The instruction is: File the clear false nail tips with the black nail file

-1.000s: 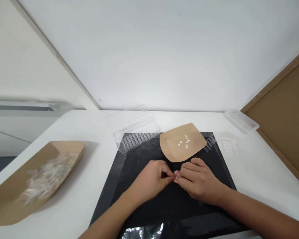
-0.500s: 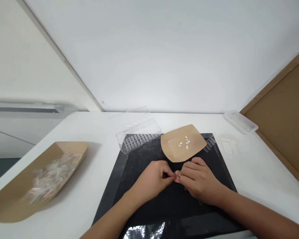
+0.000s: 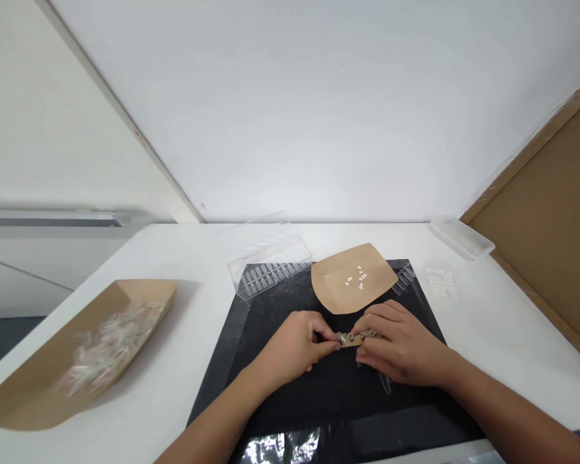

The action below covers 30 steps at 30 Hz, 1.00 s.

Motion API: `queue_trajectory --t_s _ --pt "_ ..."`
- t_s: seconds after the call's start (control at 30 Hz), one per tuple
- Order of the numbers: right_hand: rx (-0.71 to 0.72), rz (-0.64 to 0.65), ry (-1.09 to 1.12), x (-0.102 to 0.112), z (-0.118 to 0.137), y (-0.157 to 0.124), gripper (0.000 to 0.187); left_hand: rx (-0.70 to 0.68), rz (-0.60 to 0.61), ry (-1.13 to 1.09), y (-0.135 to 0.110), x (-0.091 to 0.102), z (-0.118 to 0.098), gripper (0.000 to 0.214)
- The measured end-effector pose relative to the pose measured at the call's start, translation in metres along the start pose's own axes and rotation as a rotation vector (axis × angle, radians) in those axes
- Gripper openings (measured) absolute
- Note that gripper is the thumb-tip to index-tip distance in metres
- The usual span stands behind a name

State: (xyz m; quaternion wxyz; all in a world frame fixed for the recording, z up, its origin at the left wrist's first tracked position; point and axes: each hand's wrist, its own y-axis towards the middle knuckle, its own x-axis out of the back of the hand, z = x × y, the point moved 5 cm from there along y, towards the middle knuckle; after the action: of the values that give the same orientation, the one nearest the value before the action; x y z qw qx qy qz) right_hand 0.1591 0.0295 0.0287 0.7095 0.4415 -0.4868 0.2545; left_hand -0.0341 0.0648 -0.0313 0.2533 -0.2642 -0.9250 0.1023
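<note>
Cardboard tray [image 3: 29, 380] left of mat [image 3: 236, 328] (false nails [image 3: 111, 348] inside).

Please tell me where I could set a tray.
The white tabletop between the kraft scoop and the black mat is free, as is the tabletop right of the mat. Crowded: the mat's top, with the clear case, kraft card, left hand and right hand holding a kraft strip.

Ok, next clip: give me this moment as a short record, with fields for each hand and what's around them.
left hand: left hand pinches one end of a narrow tan strip
right hand: right hand grips the strip's other end
just ahead: kraft card bearing small white pieces
also near: clear plastic case of nail tips
under hands: black mat
</note>
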Motion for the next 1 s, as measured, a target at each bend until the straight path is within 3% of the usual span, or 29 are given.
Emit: queue_trajectory --t_s 0.2,0.4,0.6,1.0 --pt "-0.009 0.084 -0.032 -0.001 -0.001 -0.001 0.012 -0.019 0.012 0.001 -0.001 0.002 -0.001 0.027" --pt "-0.008 0.12 -0.095 -0.014 0.0 -0.005 0.002 -0.008 0.002 0.019 -0.002 0.007 -0.007 0.026" --pt "0.014 0.159 -0.093 -0.017 0.002 -0.005 0.016 -0.019 -0.047 0.051 -0.006 0.015 -0.016 0.023" --pt "-0.015 0.188 0.01 -0.016 -0.002 -0.006 0.016 -0.165 -0.12 0.18 -0.01 0.004 -0.027 0.028"
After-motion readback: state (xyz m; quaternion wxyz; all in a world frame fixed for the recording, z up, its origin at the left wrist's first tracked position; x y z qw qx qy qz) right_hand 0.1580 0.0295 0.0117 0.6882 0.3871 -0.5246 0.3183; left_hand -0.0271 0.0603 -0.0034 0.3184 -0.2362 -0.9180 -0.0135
